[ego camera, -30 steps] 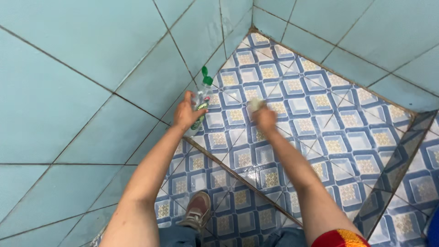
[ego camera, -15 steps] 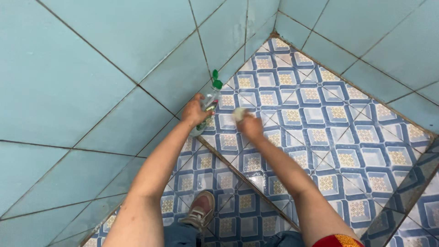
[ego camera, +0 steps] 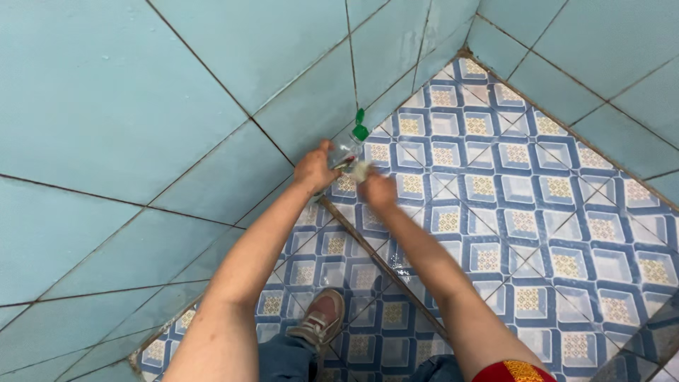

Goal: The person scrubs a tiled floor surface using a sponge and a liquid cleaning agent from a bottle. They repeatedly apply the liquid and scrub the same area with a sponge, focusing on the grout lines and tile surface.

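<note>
While light blue wall tiles (ego camera: 127, 106) fill the left and upper parts of the view, a patterned floor (ego camera: 537, 212) of blue, white and yellow squares spreads across the right and bottom, and a raised dark tiled step edge (ego camera: 382, 265) runs diagonally across it beneath the two outstretched forearms. Both arms reach forward from the bottom of the frame to a spot just beside the foot of the wall. At the lower middle a brown shoe (ego camera: 322, 320) rests flat on the lower floor, between the arms. The left hand (ego camera: 313, 170) is wrapped closed around the body of a clear plastic bottle (ego camera: 346, 150), which tilts with its neck pointing up and to the right; its green flip cap (ego camera: 361, 127) stands open above the neck. How much liquid is in the bottle cannot be told. Just to the right, the right hand (ego camera: 378, 189) is curled shut over a small pale scrubbing pad (ego camera: 361, 172), which lies directly under the bottle, touching or nearly touching it, low against the floor tiles.
</note>
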